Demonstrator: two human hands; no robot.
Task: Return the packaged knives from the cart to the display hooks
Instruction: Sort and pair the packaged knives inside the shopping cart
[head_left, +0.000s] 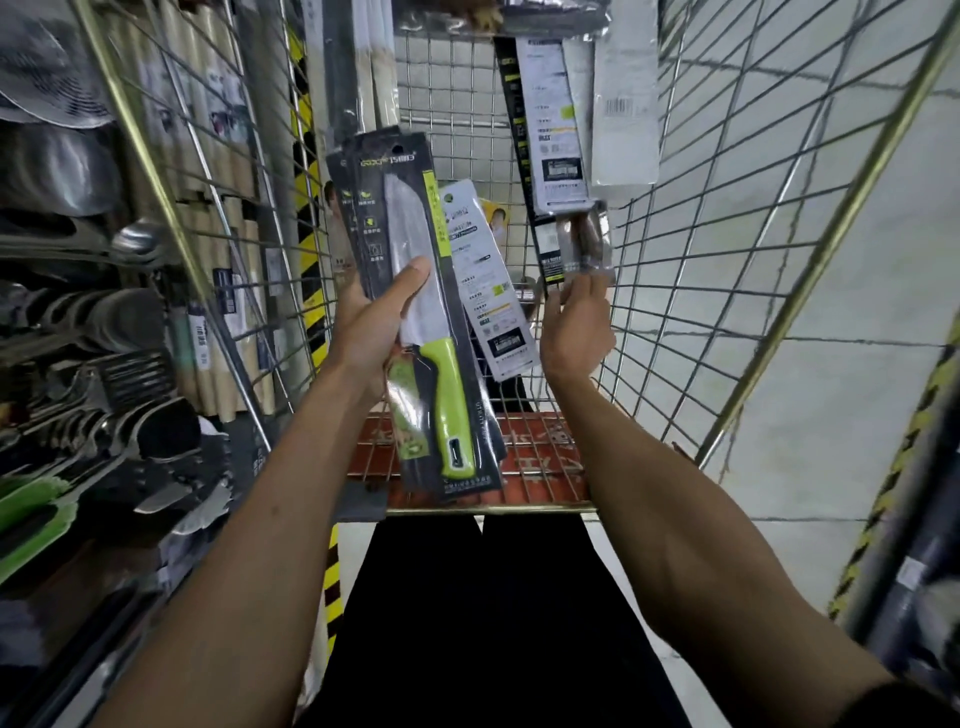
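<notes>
Beside a utensil shelf (104, 312), holding a green-handled knife pack (408, 208) upright over the wire cart (727, 260) in the left grip (379, 322); with the right grip (576, 322), apparently pinching the blurred bottom of a brown-handled knife pack (582, 241) inside the cart.

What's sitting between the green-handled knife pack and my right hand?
In the head view, a white-backed package, printed side toward the camera, lies between the green-handled knife pack gripped by the left hand and the right hand.
</notes>
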